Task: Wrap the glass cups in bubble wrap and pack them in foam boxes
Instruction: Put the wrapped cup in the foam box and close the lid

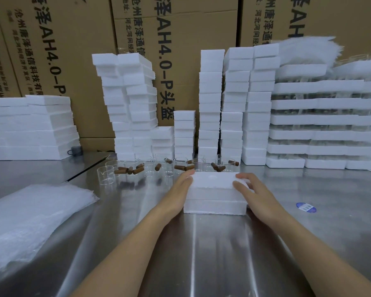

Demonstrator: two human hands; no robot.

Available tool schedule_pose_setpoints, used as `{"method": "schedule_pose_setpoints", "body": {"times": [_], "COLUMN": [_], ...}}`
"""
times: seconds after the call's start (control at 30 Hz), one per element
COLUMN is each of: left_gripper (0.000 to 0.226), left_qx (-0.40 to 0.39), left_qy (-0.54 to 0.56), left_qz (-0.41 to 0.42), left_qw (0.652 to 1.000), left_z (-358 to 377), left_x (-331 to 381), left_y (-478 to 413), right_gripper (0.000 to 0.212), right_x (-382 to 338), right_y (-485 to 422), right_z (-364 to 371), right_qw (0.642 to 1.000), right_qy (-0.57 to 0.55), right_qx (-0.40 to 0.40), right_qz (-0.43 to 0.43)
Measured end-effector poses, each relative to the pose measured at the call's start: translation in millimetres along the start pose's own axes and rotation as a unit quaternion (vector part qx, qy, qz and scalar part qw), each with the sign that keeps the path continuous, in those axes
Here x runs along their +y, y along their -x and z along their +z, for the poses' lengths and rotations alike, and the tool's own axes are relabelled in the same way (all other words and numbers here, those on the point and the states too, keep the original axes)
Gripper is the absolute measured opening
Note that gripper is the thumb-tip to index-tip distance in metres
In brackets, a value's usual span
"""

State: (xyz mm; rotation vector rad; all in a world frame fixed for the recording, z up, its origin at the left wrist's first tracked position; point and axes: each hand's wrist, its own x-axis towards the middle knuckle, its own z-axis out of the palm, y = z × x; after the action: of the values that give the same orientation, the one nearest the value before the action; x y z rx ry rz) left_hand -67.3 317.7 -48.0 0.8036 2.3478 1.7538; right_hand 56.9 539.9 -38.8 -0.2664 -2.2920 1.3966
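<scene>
Bubble wrap (30,221) lies in a loose heap on the steel bench (201,264), at eight o'clock from the foam box (215,196). Glass cups (106,174) stand in a ragged row from ten to twelve o'clock of that box, with short brown cylinders (135,170) lying among them. The left hand (178,189) presses straight, released fingers (185,179) flat against the box's left end. The box sits mid-bench with its lid on. The right hand (255,196) grasps the lid's right end, thumb on the near edge and fingers over the top. A blue sticker (306,207) lies at three o'clock, apart from the box. Foam stacks (210,103) rise at twelve o'clock before brown cartons (84,61).
</scene>
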Motion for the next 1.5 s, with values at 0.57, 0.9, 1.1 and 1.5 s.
{"method": "schedule_pose_setpoints", "body": {"times": [0.57, 0.9, 1.1, 1.5], "left_gripper": [0.032, 0.028, 0.087, 0.065], "left_qx": [0.142, 0.17, 0.022, -0.066], "left_qy": [0.247, 0.345, 0.392, 0.319], "left_qz": [-0.097, -0.082, -0.109, -0.069], "left_qw": [0.954, 0.92, 0.913, 0.943], "left_z": [19.7, 11.1, 33.8, 24.4], "left_x": [36.3, 41.0, 41.6, 44.6], "left_y": [13.1, 11.7, 17.5, 24.8], "right_gripper": [0.03, 0.074, 0.069, 0.059], "right_x": [-9.0, -11.7, -18.3, -28.1], "right_y": [0.1, -6.8, -1.3, 5.7], "right_z": [-10.9, -2.5, 11.3, 19.1], "right_qw": [0.98, 0.931, 0.921, 0.923], "right_qy": [-0.181, -0.347, -0.377, -0.373], "right_qx": [-0.017, -0.064, -0.062, -0.067], "right_qz": [0.077, 0.097, 0.076, 0.06]}}
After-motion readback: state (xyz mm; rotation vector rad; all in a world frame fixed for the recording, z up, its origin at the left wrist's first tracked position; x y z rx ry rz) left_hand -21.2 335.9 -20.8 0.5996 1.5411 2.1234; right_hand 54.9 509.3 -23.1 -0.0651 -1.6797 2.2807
